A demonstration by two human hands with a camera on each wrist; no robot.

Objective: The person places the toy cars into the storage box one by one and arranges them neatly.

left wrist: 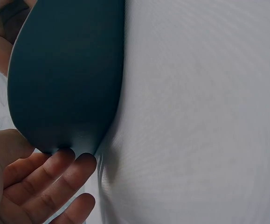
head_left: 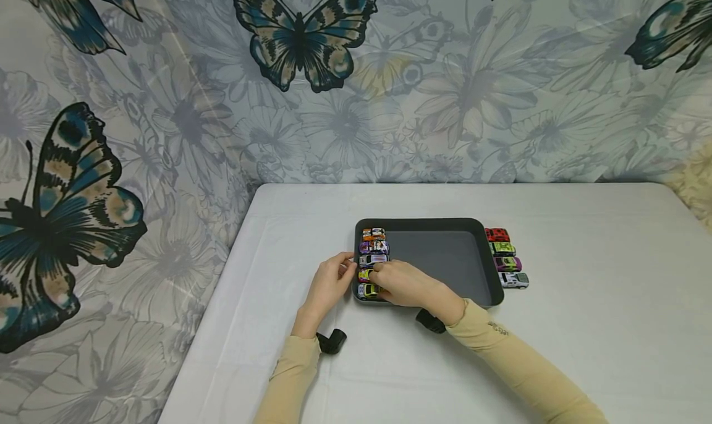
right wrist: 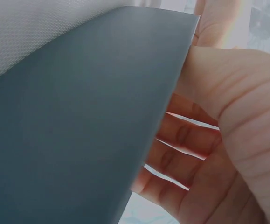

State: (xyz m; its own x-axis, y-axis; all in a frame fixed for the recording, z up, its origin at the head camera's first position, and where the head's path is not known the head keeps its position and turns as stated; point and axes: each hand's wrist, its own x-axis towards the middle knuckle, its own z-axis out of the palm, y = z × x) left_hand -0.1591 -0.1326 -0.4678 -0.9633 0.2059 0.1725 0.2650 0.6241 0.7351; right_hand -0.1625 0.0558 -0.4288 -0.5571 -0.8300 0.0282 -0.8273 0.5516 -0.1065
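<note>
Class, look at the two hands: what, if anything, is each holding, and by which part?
The left hand touches the dark tray at its left rim. The right hand covers a toy car in the tray; the grip itself cannot be told.

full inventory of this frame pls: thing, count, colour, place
Tray: 1, dark grey, middle of the table.
Toy cars in the tray: 5 in a column along its left wall, orange, purple, silver, yellow-green and one more; the nearest two partly hidden by the right hand.
Toy cars outside the tray: 4 in a column on the cloth just right of it, red, lime green, magenta, white.
Table: 1, covered in white cloth.
Backdrop: 1, pale floral fabric with dark blue butterflies, behind and to the left.
Wrist cameras: 2, black, one under each wrist.
Sleeves: 2, beige.
Left hand: at the tray's left edge, fingertips on it.
Right hand: over the tray's near-left corner, on the nearest cars.
</note>
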